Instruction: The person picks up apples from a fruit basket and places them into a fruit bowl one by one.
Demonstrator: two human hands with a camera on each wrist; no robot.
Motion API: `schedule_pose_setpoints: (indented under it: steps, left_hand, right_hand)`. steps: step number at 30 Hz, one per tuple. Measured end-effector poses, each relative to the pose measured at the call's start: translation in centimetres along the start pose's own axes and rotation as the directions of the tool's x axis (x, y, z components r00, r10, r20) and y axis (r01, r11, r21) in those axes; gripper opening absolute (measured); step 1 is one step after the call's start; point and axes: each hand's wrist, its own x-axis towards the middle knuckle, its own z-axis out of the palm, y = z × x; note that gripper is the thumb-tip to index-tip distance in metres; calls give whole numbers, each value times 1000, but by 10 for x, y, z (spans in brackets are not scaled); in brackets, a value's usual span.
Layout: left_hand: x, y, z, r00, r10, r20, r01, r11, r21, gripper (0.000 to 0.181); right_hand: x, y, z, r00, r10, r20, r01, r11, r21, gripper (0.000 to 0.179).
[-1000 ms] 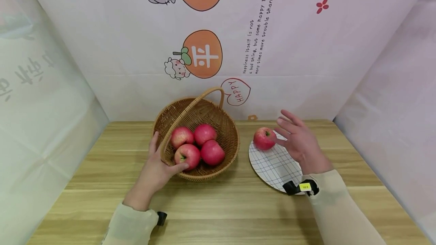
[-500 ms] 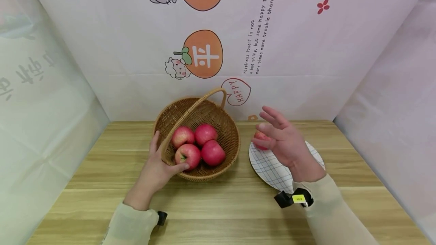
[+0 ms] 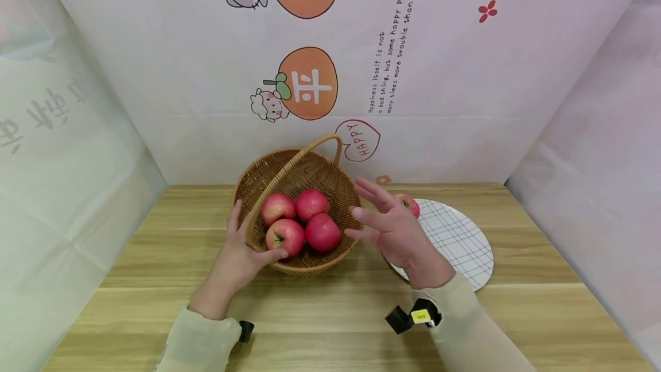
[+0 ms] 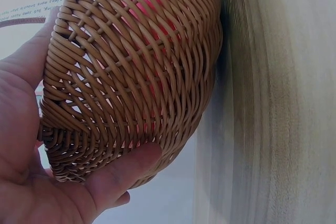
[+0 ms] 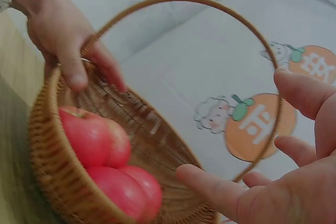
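A round wicker basket [image 3: 341,185] with a tall arched handle [image 3: 289,168] stands on the table with several red apples [image 3: 322,232] inside. My left hand [image 3: 234,257] grips its left rim near the handle's foot, thumb over the inside edge and fingers along the outer weave. In the left wrist view that hand [image 4: 68,182] spreads over the wicker side [image 4: 131,77]. My right hand [image 3: 400,231], fingers spread and holding nothing, hovers at the basket's right rim. Partly hidden behind it, one more apple [image 3: 409,204] lies on a white checked plate [image 3: 459,243].
The wood-grain table [image 3: 320,326] reaches back to a white printed cloth backdrop [image 3: 439,73], close behind the basket. More white cloth [image 3: 57,148] hangs at the left side, and another sheet [image 3: 594,177] at the right.
My right hand has moved left from over the plate to the basket's right rim, its fingers still spread. The left hand, the basket and the apples have stayed in place.
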Motion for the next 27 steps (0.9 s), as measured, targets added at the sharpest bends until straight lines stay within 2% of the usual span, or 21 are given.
schedule_pose_setpoints:
  steps: [9,19,27]
  left_hand:
    - [1,0,2,1000,-2,1,2,1000,-25,112]
    - [0,1,0,1000,15,3,-15,1000,-6,113]
    - [-1,2,0,1000,7,8,-7,1000,-5,111]
  right_hand:
    - [7,18,21,998,56,31,-54,996,-68,64]
    - [17,42,39,992,96,80,-87,991,-105,65]
    - [20,51,46,985,162,53,-152,976,-158,66]
